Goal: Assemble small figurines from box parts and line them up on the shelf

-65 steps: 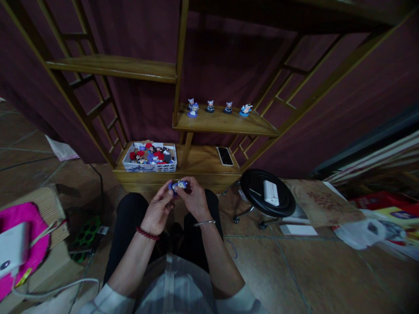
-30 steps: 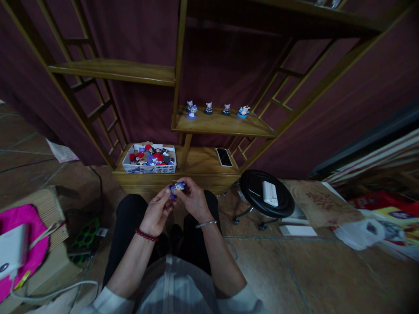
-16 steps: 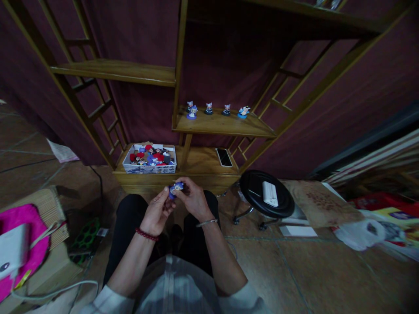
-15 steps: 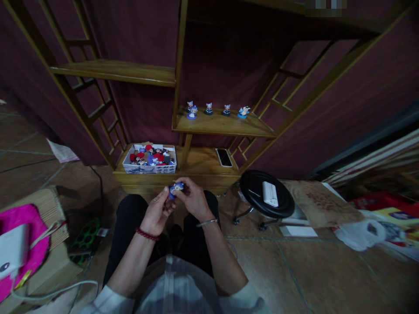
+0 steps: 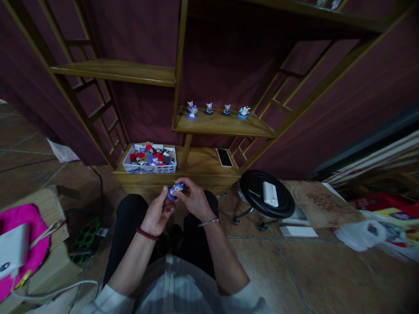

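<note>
A small figurine (image 5: pixel 176 189) with purple hair and a purple base is between my two hands, above my knees. My right hand (image 5: pixel 194 199) pinches its head end. At the base, my left hand (image 5: pixel 159 210) has its thumb and fingers closed on it from the left. Before me, a white box (image 5: pixel 149 167) full of red, purple and black figurines stands on the low shelf. Several figurines line the middle shelf, among them a purple-haired one (image 5: pixel 192 112) and a blue-based one (image 5: pixel 243 112) at the right end.
A phone (image 5: pixel 224 158) lies on the low shelf (image 5: pixel 199 162). To the right is a round black stool (image 5: pixel 253 187) with a white device (image 5: pixel 270 194) on it. A cardboard box (image 5: pixel 49 244) with a pink cloth (image 5: pixel 36 226) and a cable stands at the left.
The figurine has turned slightly between my fingers, showing more of its purple base. Both hands have stayed in nearly the same place.
</note>
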The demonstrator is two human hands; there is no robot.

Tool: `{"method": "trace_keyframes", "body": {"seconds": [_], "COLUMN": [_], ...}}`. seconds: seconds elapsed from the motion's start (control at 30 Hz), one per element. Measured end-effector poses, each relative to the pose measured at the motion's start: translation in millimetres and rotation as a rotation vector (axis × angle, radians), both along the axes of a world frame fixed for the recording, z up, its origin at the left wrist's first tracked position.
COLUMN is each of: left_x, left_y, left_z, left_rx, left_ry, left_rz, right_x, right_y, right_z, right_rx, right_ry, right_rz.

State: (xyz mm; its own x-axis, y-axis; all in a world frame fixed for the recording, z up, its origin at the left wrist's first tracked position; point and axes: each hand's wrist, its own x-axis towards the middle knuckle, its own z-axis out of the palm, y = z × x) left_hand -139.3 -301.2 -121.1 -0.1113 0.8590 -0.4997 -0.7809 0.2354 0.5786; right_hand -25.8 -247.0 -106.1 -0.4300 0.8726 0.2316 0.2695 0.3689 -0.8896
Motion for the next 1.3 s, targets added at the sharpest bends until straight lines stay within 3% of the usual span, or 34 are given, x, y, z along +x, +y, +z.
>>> {"method": "trace_keyframes", "body": {"seconds": [0.3,0.67,0.87,1.3], "left_x": [0.8,0.5,-7.1,-15.7], "left_y": [4.9,34.9,48.7,56.0], "left_z": [7.8,49.2,58.1,66.2], "left_rx": [0.020,0.075,0.080,0.066], "left_ry": [-0.032,-0.024,0.001,-0.047], "left_rz": [0.020,-0.001,-0.001,-0.044], "right_x": [-1.7,-2.6,-8.9,-15.1], "right_y": [2.7,31.8,46.8,60.6], "right_z": [10.0,45.3,55.9,51.3], "right_rx": [0.040,0.066,0.088,0.054], "right_ry": [-0.029,-0.019,-0.013,0.019], "right_rz": [-0.012,-0.006,0.009,0.011]}}
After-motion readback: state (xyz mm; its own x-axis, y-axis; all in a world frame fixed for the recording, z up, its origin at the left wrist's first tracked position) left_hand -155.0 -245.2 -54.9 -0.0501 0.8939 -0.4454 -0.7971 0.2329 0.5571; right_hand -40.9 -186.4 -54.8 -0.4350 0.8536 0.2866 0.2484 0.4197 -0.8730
